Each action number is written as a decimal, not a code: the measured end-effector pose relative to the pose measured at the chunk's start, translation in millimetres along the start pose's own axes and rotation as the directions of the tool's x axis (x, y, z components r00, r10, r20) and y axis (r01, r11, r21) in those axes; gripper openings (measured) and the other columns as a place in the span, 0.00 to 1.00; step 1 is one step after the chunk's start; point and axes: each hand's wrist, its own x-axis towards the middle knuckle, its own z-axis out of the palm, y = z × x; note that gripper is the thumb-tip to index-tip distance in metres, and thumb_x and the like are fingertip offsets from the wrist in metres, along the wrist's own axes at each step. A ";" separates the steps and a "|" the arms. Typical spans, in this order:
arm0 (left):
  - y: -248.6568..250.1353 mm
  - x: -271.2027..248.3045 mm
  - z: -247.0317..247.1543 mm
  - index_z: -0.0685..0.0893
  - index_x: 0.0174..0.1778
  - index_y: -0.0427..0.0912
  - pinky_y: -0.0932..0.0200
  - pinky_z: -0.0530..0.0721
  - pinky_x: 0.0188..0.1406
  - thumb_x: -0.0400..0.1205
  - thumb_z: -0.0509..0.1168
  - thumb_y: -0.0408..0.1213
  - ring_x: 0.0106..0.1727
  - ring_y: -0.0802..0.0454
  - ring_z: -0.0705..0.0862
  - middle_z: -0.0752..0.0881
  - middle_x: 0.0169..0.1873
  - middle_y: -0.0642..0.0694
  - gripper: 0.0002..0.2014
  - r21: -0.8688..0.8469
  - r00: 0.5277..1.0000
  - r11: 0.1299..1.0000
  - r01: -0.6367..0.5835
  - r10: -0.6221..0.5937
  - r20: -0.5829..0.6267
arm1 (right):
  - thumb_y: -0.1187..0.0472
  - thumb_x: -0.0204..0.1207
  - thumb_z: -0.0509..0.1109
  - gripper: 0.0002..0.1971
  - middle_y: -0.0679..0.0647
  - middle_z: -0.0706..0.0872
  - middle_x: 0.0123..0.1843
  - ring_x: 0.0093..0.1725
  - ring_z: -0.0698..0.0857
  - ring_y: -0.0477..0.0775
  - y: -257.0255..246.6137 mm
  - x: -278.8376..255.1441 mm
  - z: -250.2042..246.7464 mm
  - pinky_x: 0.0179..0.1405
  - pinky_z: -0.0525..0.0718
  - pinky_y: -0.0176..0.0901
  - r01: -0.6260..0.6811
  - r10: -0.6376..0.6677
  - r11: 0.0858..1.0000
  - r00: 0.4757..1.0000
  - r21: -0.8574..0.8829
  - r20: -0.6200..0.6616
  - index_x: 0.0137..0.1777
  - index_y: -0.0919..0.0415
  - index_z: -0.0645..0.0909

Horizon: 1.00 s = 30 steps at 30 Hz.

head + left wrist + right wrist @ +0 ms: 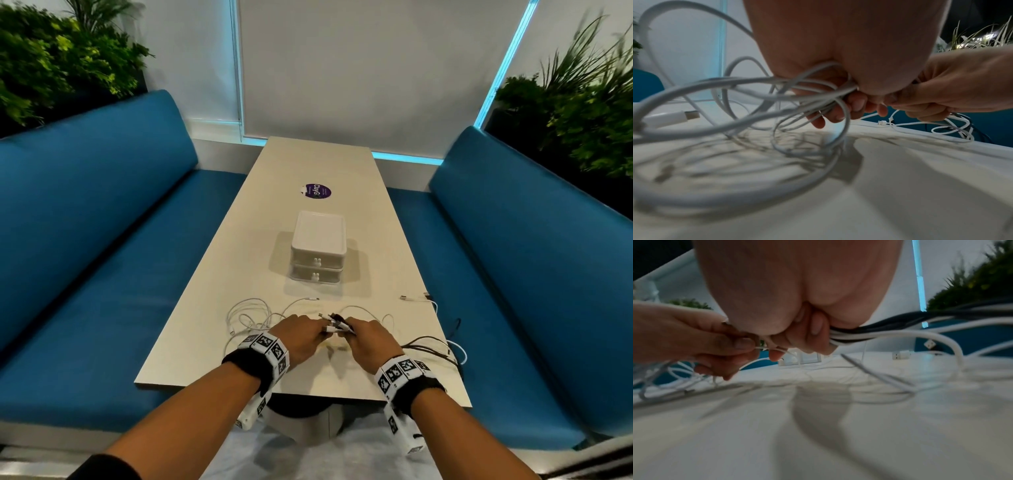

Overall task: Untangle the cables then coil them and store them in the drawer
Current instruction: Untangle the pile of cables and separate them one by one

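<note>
The person has bare forearms. On each wrist sits a black cloth band, and next to it a white band of small square plates printed with black-and-white square codes. The left hand (301, 337) and the right hand (371, 342) are bare. Under each wrist hangs a white block with the same codes.

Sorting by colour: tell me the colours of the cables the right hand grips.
Black and white cables, clearest in the right wrist view.
</note>
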 end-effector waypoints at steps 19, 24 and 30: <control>1.1 12.2 2.7 0.79 0.66 0.46 0.50 0.79 0.45 0.91 0.52 0.45 0.51 0.37 0.86 0.89 0.53 0.38 0.15 0.067 0.999 0.997 0.043 -0.042 -0.019 | 0.55 0.84 0.60 0.12 0.60 0.88 0.55 0.54 0.84 0.65 -11.6 -6.1 -10.7 0.49 0.82 0.51 -0.017 0.015 0.989 1.000 0.145 0.020 0.63 0.55 0.81; -2.6 8.3 1.5 0.80 0.63 0.43 0.49 0.78 0.47 0.91 0.51 0.46 0.49 0.37 0.86 0.89 0.50 0.39 0.16 0.044 0.999 0.999 0.012 -0.010 -0.039 | 0.54 0.82 0.62 0.10 0.57 0.90 0.52 0.52 0.86 0.63 -9.2 -5.6 -6.7 0.50 0.85 0.54 -0.026 0.026 0.986 1.000 0.165 -0.002 0.59 0.50 0.82; -31.8 -2.5 -10.6 0.79 0.55 0.47 0.53 0.65 0.50 0.92 0.47 0.48 0.48 0.41 0.83 0.88 0.45 0.44 0.16 0.177 0.998 0.983 0.057 -0.050 -0.045 | 0.59 0.82 0.60 0.11 0.60 0.88 0.51 0.49 0.86 0.65 42.1 -8.0 -30.0 0.47 0.85 0.50 -0.252 0.252 0.967 0.967 -0.027 -0.029 0.59 0.52 0.82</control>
